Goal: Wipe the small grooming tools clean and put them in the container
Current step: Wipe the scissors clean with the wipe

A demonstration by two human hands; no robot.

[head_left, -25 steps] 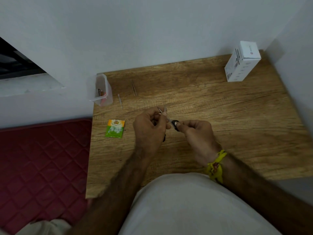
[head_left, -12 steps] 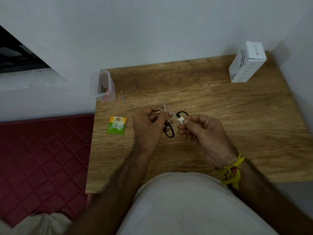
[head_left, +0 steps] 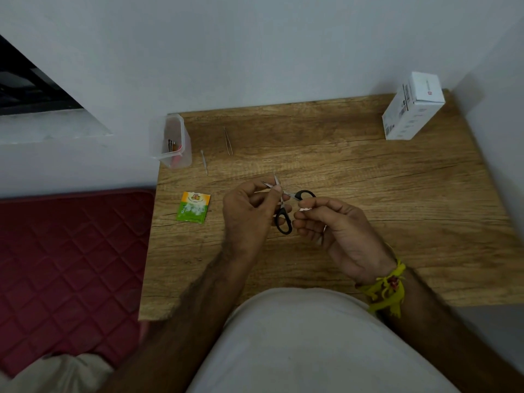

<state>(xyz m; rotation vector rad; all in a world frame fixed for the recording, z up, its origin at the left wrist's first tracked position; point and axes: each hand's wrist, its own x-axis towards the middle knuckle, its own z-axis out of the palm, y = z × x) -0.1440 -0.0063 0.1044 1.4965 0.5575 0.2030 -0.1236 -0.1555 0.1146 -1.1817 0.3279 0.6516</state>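
Black-handled scissors [head_left: 283, 214] hang above the middle of the wooden worktop [head_left: 368, 199], blades spread, with the left hand [head_left: 249, 214] clamped on them near the pivot. The right hand [head_left: 334, 231] pinches a small white wipe [head_left: 305, 209] just beside the handles. Tweezers [head_left: 228, 140] and a thin pick [head_left: 204, 162] lie near the clear container [head_left: 170, 141] at the worktop's far left corner.

Container [head_left: 171, 143] left of tweezers [head_left: 228, 140] on table [head_left: 368, 194].
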